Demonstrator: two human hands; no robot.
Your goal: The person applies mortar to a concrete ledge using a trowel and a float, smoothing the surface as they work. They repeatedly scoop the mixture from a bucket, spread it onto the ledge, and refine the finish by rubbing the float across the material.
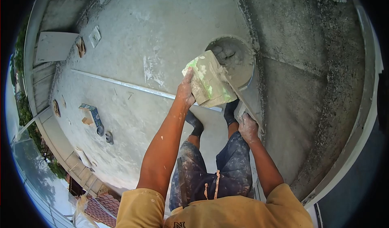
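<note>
My left hand (186, 91) is closed on the edge of a flat, mortar-smeared board (210, 80) with pale green patches. Lower right of it, my right hand (248, 127) grips a long, flat trowel (242, 100), whose blade slants up toward the board's right edge; whether the two touch is hard to tell. Beyond the board stands a round bucket (253, 62) with grey mortar (231, 57) and lumps inside, partly covered by the board.
A long straight bar (133, 86) lies across the floor on the left. Farther left are an open box (92, 115), slippers (109, 137) and a leaning panel (55, 47). A rough wall (298, 86) rises on the right.
</note>
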